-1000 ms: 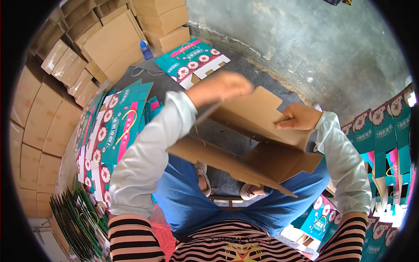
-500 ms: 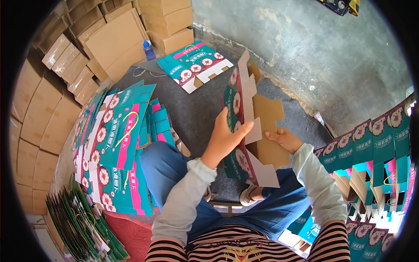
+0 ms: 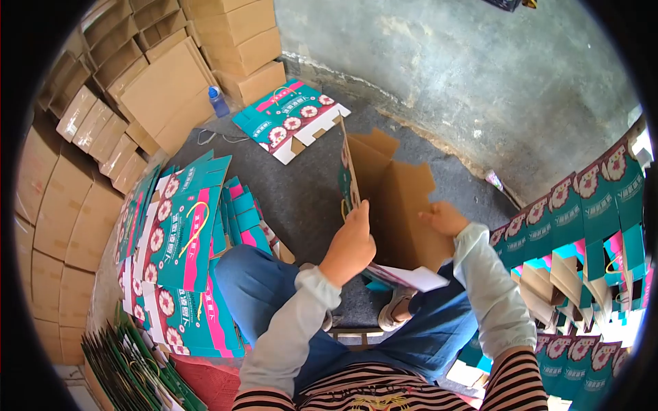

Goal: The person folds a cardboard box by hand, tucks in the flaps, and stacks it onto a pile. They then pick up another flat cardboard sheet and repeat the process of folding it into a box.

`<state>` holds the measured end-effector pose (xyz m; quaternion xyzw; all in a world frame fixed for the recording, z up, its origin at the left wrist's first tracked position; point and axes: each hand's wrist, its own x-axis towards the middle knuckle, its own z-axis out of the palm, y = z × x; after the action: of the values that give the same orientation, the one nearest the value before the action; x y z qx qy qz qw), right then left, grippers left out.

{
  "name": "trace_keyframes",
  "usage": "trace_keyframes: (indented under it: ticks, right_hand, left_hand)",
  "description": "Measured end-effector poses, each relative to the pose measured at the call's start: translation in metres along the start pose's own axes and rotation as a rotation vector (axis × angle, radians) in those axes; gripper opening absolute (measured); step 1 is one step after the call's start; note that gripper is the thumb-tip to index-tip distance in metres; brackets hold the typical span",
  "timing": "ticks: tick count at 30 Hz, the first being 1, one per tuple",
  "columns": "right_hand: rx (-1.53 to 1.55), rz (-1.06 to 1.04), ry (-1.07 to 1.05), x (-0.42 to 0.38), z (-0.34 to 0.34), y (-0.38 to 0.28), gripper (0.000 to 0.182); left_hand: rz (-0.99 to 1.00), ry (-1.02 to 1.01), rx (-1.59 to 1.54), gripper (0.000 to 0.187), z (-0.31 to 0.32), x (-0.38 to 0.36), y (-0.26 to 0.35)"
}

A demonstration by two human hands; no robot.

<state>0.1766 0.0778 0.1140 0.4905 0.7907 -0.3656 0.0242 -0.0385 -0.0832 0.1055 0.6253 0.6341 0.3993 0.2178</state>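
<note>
Between my hands a printed cardboard gift box (image 3: pixel 401 212) stands spread into a tube, its brown inside facing me and its end flaps sticking out. My left hand (image 3: pixel 348 246) is closed on the edge of its left printed panel. My right hand (image 3: pixel 445 220) pinches the edge of the right brown panel. A white-lined flap (image 3: pixel 411 277) juts toward my knees. Beside my left knee lies a stack of flattened teal and pink boxes (image 3: pixel 181 236) with yellow cord handles.
One flat teal box (image 3: pixel 291 113) lies on the dark floor ahead, near a blue bottle (image 3: pixel 218 101). Brown cartons (image 3: pixel 240 41) are piled at the left and back. Rows of teal boxes (image 3: pixel 569 212) stand at right. Green folded packaging (image 3: pixel 140 366) sits at lower left.
The box has gone from partly folded to spread open, its panels pulled apart. My left hand has changed from spread fingers to a closed grip on the panel edge. The view has shifted slightly.
</note>
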Motion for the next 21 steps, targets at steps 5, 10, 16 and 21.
trace_keyframes:
  ticks: [5, 10, 16, 21]
  right_hand:
    - [0.218, 0.023, 0.011, 0.016, 0.002, 0.032, 0.032]
    - [0.291, 0.034, -0.039, 0.017, -0.004, 0.035, 0.032]
    - [-0.24, 0.081, 0.255, 0.013, -0.002, 0.012, 0.038]
    - [-0.664, -0.131, 0.823, 0.0, 0.01, -0.026, 0.068]
  left_hand:
    - [0.003, 0.021, 0.253, 0.042, -0.003, -0.024, 0.035]
    - [-0.109, -0.177, 0.354, 0.04, -0.001, -0.026, 0.06]
    - [0.099, -0.115, 0.674, 0.042, 0.027, -0.054, 0.069]
    - [0.07, -0.131, 0.626, 0.044, 0.028, -0.054, 0.071]
